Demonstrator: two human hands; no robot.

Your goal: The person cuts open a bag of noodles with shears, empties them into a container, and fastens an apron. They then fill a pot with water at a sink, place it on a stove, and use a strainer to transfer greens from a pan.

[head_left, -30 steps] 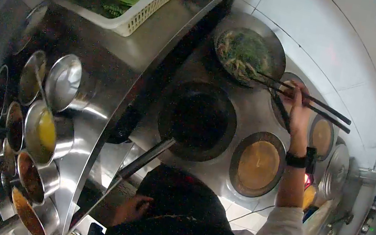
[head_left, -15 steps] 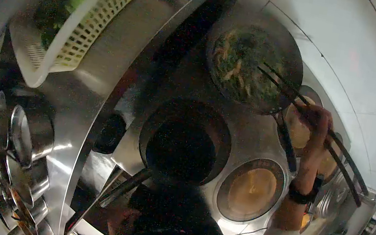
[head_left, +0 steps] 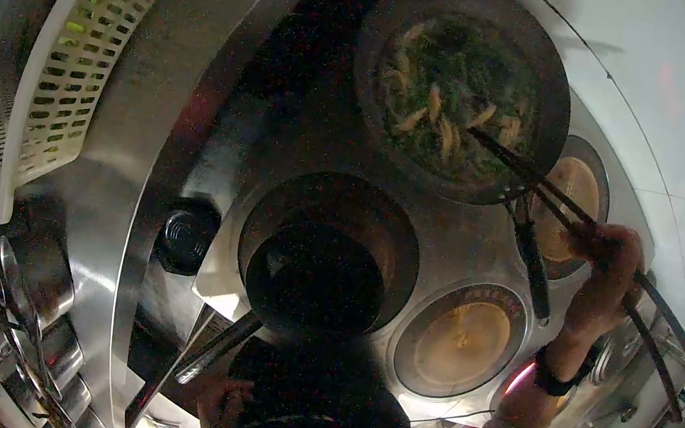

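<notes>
My right hand (head_left: 606, 279) is closed around a pair of long dark chopsticks (head_left: 669, 336). Their tips reach into the far pan (head_left: 553, 114), touching or just over its contents. Leafy greens (head_left: 466, 57) and pale strips of food (head_left: 448, 136) sit there in liquid. The far pan's black handle (head_left: 534, 257) points toward me, below the chopsticks. My left hand (head_left: 222, 404) is low by my body, near the handle (head_left: 216, 357) of a second, dark pan (head_left: 323, 275); dimness hides its fingers.
Round burner plates (head_left: 459, 340) are set in the steel counter right of the near pan. A white perforated basket (head_left: 71, 65) with greens stands at the upper left. Metal pots and utensils (head_left: 33, 306) crowd the lower left. A white tiled wall (head_left: 673, 107) borders the right side.
The view has shifted, so the basket sits further left and the far pan looks larger. My right hand and chopsticks appear lower and further right, tips still at the far pan.
</notes>
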